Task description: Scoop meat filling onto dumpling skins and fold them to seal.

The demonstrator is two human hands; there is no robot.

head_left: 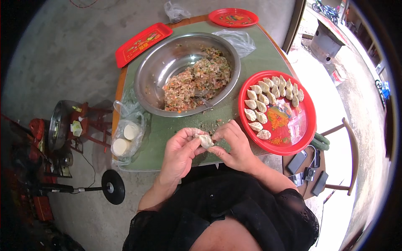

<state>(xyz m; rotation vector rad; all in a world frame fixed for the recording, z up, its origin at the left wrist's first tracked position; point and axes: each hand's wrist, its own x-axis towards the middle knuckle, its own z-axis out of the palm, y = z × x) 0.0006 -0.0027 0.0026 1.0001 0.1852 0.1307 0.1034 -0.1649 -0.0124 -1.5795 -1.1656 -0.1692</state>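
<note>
My left hand (183,149) grips a small pleated dumpling (205,141) between thumb and fingers, just above the near part of the table. At the dumpling's right end are the thumb and fingertips of my right hand (231,142), which pinch its edge. Beyond both hands stands a wide stainless steel basin (150,84) with a chopped filling (198,80) heaped in its right part. A spoon-like utensil (204,101) is partly sunk in that filling. To the right, a round red tray (309,125) carries several finished dumplings (261,117) in rows along its left and far sides.
A plastic bag (143,120) at the table's left holds stacks of round wrappers (121,146). Two red trays, one rectangular (143,42) and one oval (234,18), lie at the far edge. Phones (296,162) and a small camera (309,173) rest on a chair (353,150) at right.
</note>
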